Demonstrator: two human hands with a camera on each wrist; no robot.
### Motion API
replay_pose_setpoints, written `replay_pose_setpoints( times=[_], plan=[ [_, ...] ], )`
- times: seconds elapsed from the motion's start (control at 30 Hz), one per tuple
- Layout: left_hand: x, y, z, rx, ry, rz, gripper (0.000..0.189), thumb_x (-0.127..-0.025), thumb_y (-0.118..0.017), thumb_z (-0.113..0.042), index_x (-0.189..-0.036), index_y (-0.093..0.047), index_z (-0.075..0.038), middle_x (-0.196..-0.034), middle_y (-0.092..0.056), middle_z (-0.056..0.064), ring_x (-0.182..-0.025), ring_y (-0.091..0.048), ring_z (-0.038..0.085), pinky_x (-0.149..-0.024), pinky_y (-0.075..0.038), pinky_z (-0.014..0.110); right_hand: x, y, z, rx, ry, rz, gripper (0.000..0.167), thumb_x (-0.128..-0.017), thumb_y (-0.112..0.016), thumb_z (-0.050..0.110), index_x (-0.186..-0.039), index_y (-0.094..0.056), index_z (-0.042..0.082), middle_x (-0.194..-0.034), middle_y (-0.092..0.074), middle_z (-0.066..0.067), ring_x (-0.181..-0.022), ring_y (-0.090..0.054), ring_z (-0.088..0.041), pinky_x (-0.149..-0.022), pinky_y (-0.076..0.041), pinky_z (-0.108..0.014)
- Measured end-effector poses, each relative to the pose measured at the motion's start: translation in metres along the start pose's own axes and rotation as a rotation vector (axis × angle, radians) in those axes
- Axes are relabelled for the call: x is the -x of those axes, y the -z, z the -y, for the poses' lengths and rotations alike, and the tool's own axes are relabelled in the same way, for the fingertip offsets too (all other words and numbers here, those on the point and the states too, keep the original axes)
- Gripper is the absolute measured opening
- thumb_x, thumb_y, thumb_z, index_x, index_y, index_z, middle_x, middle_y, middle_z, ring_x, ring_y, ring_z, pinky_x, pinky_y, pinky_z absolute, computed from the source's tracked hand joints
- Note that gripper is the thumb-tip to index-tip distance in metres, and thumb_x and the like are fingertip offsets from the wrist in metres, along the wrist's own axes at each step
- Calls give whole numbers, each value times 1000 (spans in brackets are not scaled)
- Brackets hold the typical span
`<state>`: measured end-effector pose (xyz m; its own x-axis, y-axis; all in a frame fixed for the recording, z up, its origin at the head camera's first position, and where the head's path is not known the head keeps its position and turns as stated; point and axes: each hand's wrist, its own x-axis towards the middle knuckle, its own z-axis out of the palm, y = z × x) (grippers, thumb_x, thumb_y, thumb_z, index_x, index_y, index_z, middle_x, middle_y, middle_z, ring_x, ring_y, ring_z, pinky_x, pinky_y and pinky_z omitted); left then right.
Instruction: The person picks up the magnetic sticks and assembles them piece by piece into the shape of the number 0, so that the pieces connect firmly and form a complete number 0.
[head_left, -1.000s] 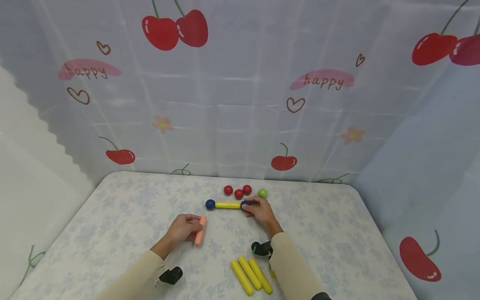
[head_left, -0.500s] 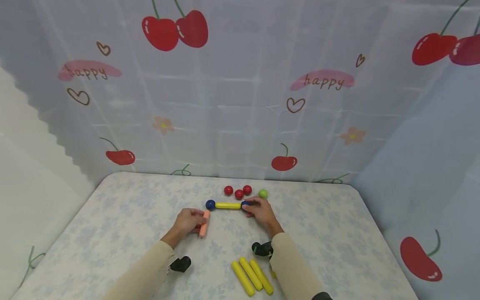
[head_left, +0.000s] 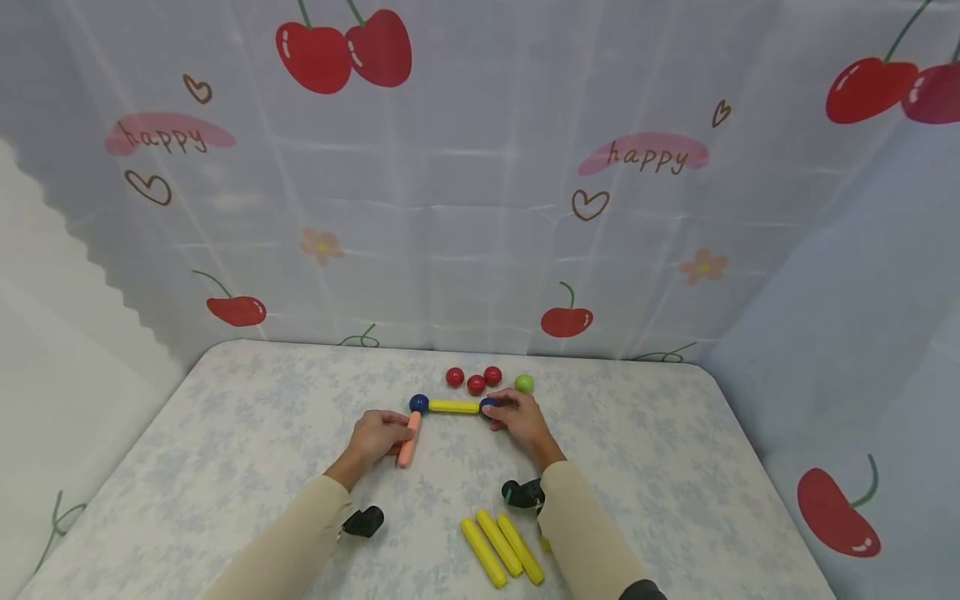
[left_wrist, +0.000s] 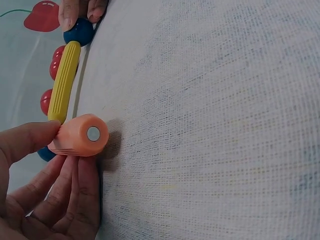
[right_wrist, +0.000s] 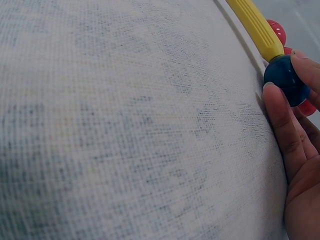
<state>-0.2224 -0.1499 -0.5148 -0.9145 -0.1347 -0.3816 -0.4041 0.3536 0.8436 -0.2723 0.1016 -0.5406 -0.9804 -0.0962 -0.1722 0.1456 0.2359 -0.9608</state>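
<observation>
In the head view my left hand (head_left: 379,436) pinches an orange magnetic rod (head_left: 409,440) between thumb and fingers. The rod's far end meets the left blue ball (head_left: 418,404). A round silver magnet shows in the near end of the orange rod (left_wrist: 85,135) in the left wrist view. From that ball a yellow rod (head_left: 453,407) runs across to the right blue ball (right_wrist: 286,80). My right hand (head_left: 521,419) pinches this right ball with thumb and fingertips.
Behind the yellow rod lie several balls: red balls (head_left: 476,384) and a green ball (head_left: 524,383). Nearer the front, loose yellow rods (head_left: 501,547) lie side by side, left of the right sleeve (head_left: 588,529). A patterned cloth covers the table (head_left: 247,433).
My left hand has moved forward and a little right with the orange rod, bringing its far end against the left blue ball. The right hand has kept its hold on the right ball.
</observation>
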Motion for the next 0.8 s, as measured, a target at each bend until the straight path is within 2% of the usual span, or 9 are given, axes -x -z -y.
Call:
replay_pose_setpoints(
  times=[0.33, 0.8],
  plan=[
    [4, -2, -3, -6, -9, 9, 31, -84, -72, -11, -112, -66, 3, -95, -67, 12, -72, -64, 14, -62, -54, 29, 2, 3, -2, -22, 50, 33, 26, -89, -69, 8, -113, -66, -2, -106, -64, -16, -72, -65, -17, -70, -56, -32],
    [2, -1, -1, -17, -23, 10, 31, -84, -72, -11, -111, -66, 3, -95, -66, 12, -71, -63, 15, -62, -54, 29, 2, 2, 1, -4, 38, 34, 25, -90, -68, 9, -113, -66, 0, -105, -64, -14, -71, -65, -16, -70, -56, -31]
  ],
)
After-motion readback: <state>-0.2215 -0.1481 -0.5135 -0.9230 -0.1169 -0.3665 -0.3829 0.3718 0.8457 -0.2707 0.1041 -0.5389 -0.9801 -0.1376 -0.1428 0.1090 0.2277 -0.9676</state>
